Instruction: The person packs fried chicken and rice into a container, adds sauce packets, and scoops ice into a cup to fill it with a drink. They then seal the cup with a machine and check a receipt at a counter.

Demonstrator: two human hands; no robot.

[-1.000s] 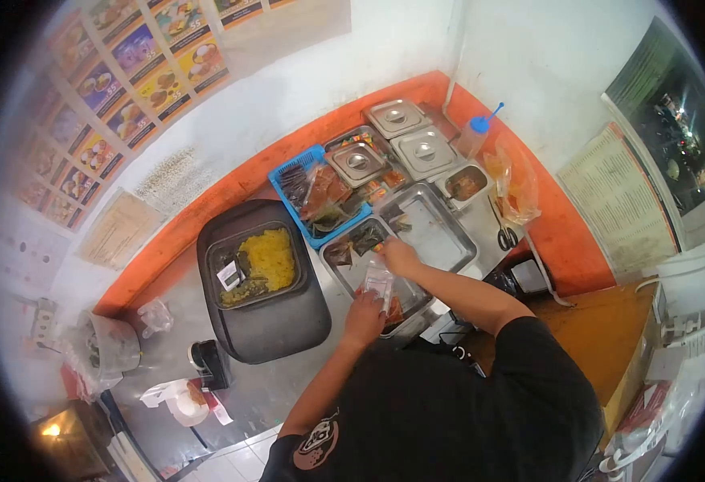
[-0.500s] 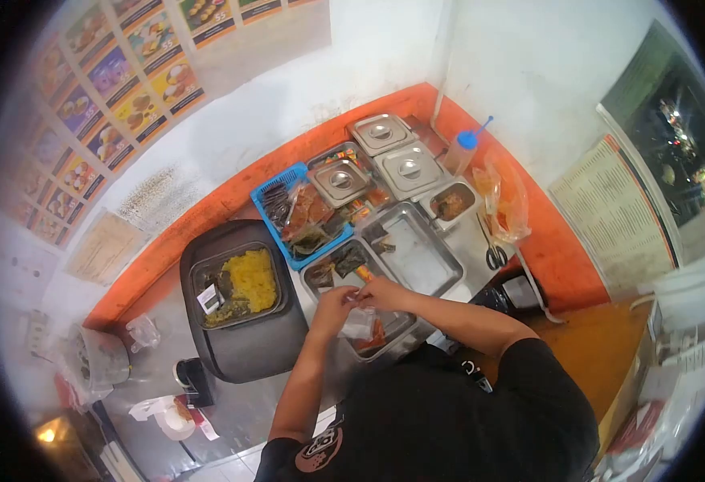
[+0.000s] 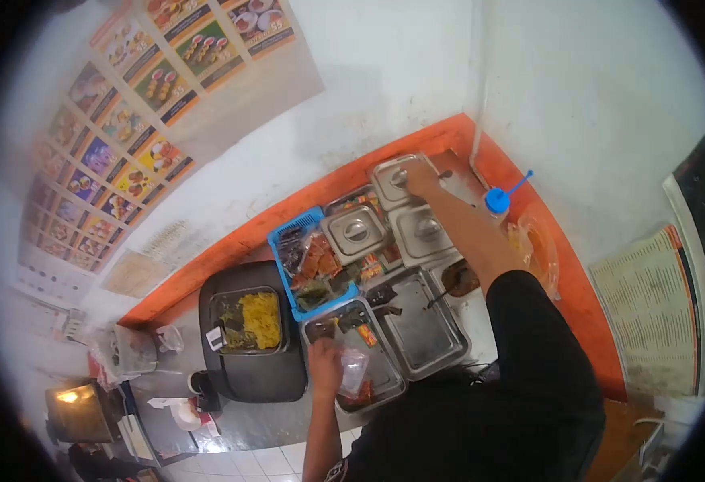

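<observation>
My left hand is closed on the edge of a small clear plastic bag, above a steel tray with several small packets in it. An orange-and-white packet lies near the bag. My right hand reaches to the back and grips the handle of a steel lid on the farthest container; the fingertips are partly hidden. Nearer than this stand a second lidded container and, to its left, a third steel lid.
A blue basket of packets stands at the back. Left of it, a dark tray carries a container of yellow food. A second steel tray lies beside mine. A blue-capped bottle and an orange plastic bag stand right.
My hands have parted. The right one has moved from the small bag to the far lid, while the left stays over the tray with the bag. The view has shifted.
</observation>
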